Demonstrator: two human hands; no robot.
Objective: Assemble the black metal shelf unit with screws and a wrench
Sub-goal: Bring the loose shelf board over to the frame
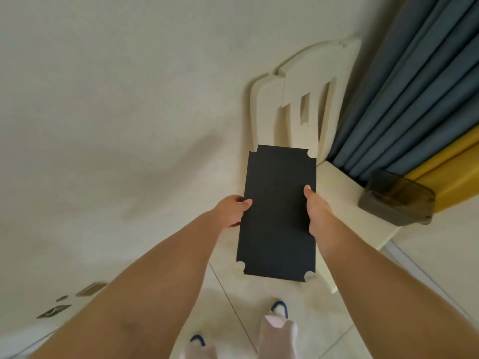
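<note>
A flat black metal shelf panel (278, 211) with a round notch cut in each corner is held in the air in front of me, its long side pointing away. My left hand (232, 211) grips its left edge, thumb on top. My right hand (316, 211) grips its right edge the same way. The panel hangs above a cream plastic chair (305, 99). No screws, wrench or other shelf parts are in view.
The cream chair stands against a pale wall, its seat (347, 193) partly under the panel. A smoky translucent box (396, 198) sits on the seat's right side. Blue and yellow curtains (420, 99) hang at right. Wall sockets (90, 288) are low left. Tiled floor and my slippers lie below.
</note>
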